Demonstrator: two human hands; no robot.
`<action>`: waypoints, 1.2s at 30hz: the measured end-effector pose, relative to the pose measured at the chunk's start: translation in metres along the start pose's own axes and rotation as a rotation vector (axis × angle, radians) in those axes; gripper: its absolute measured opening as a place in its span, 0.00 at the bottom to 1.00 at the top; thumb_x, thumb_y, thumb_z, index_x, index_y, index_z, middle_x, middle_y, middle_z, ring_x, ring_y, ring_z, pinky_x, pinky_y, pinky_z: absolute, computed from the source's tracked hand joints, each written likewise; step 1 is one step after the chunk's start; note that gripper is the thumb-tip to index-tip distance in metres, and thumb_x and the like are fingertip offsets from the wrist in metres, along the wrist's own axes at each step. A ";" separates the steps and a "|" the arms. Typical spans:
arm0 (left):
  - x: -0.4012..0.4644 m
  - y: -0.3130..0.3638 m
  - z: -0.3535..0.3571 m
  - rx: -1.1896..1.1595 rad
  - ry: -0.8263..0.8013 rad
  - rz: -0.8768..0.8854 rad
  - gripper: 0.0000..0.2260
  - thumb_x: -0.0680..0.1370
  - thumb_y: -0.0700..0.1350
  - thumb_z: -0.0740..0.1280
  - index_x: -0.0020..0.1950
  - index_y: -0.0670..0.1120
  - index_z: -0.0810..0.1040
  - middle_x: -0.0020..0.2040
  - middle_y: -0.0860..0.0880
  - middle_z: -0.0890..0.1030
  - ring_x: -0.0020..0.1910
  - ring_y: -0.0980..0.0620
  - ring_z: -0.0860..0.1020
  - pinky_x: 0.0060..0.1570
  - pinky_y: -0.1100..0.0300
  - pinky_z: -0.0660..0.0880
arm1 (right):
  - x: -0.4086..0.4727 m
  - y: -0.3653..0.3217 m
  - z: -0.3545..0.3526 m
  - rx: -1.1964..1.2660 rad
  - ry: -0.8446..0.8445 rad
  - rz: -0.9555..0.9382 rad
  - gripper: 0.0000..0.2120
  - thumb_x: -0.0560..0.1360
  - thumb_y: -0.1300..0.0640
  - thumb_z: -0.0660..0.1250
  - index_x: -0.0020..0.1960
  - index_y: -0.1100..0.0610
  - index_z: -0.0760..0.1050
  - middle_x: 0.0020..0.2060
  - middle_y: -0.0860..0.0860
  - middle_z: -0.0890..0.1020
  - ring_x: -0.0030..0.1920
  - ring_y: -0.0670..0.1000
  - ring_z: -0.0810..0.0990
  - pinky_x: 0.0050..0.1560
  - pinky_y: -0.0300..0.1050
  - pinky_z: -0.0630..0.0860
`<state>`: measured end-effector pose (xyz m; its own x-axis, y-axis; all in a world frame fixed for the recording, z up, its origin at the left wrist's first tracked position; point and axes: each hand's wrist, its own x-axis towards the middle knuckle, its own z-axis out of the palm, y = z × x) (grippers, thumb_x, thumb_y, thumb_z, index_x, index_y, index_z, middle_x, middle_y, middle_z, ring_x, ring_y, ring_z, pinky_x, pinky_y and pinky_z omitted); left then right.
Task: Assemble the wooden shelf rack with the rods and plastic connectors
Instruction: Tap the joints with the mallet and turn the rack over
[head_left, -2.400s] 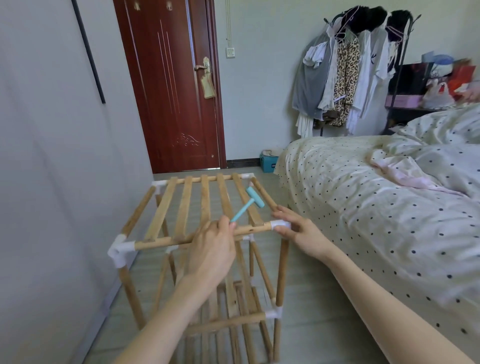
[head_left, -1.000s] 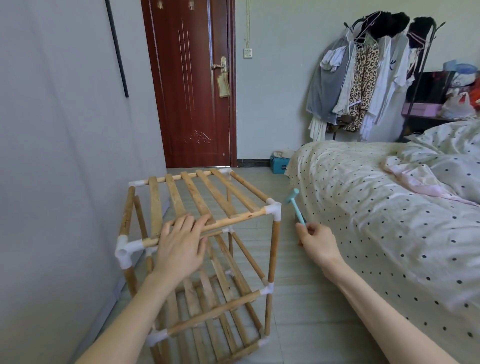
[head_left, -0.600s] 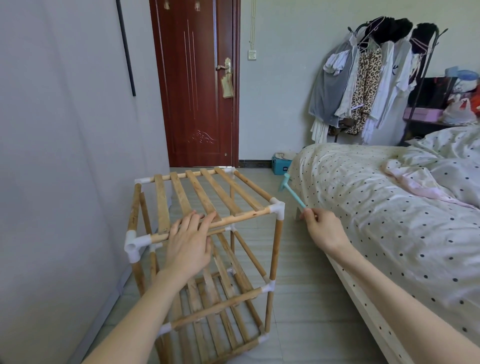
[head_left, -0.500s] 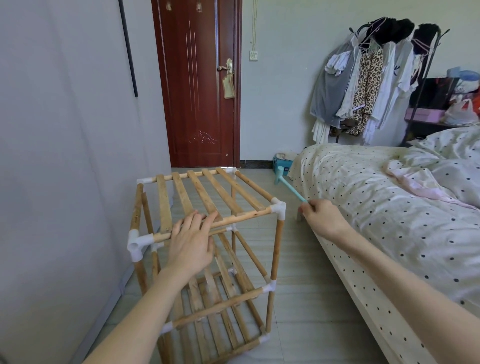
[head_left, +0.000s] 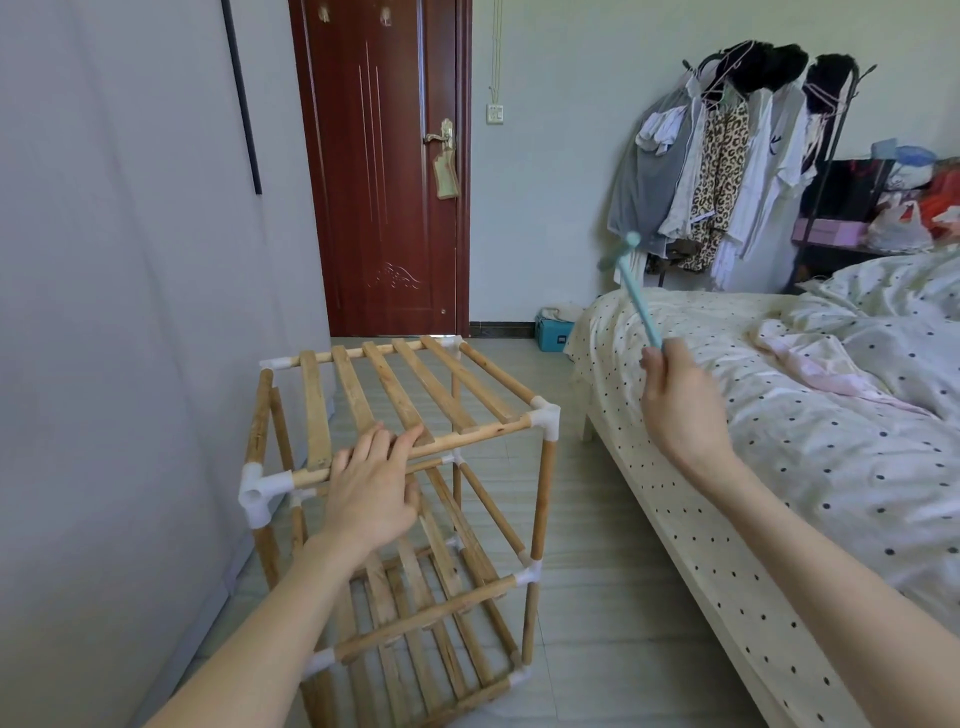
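The wooden shelf rack (head_left: 467, 387) stands on the floor by the left wall, its rods joined by white plastic connectors such as the front right one (head_left: 545, 418) and the front left one (head_left: 258, 488). My left hand (head_left: 374, 493) rests on the top front rod, fingers laid over it. My right hand (head_left: 680, 400) is raised to the right of the rack, over the bed's edge, and grips the handle of a small teal hammer (head_left: 631, 280) whose head points up.
A bed (head_left: 779, 467) with a dotted sheet fills the right side, close to the rack. A dark red door (head_left: 384, 166) is behind. Clothes hang on a rack (head_left: 727, 171) at the back right. A teal box (head_left: 553, 338) sits on the floor.
My right hand has lifted the teal hammer higher and swung it upright, away from the rack's corner. My left hand stays on the top front rod. Earlier my left hand held the hammer.
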<state>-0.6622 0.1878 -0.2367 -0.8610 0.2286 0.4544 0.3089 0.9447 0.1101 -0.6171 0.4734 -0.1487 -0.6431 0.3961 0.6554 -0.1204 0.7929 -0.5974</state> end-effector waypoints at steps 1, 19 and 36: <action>-0.001 0.000 0.000 -0.001 0.007 0.003 0.29 0.77 0.51 0.60 0.75 0.56 0.52 0.67 0.53 0.65 0.73 0.52 0.54 0.66 0.55 0.57 | 0.002 -0.002 -0.003 0.078 0.158 -0.005 0.13 0.81 0.51 0.50 0.47 0.59 0.66 0.32 0.54 0.75 0.32 0.59 0.71 0.29 0.48 0.64; -0.003 0.004 -0.006 -0.020 -0.025 -0.001 0.29 0.76 0.49 0.60 0.75 0.56 0.51 0.70 0.53 0.62 0.74 0.52 0.52 0.68 0.55 0.54 | -0.003 0.015 0.009 0.101 0.082 0.153 0.15 0.82 0.52 0.49 0.49 0.61 0.69 0.40 0.57 0.77 0.39 0.60 0.75 0.37 0.51 0.68; -0.001 -0.001 -0.033 -0.001 -0.205 0.075 0.29 0.79 0.45 0.59 0.77 0.53 0.50 0.76 0.51 0.56 0.76 0.51 0.53 0.74 0.52 0.41 | -0.050 0.034 0.025 -0.269 -0.509 0.124 0.13 0.82 0.52 0.49 0.48 0.59 0.66 0.40 0.56 0.76 0.43 0.61 0.76 0.40 0.51 0.70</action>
<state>-0.6484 0.1789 -0.2080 -0.8998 0.3413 0.2718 0.3755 0.9230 0.0842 -0.6074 0.4690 -0.2136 -0.9303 0.2741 0.2439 0.1323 0.8706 -0.4739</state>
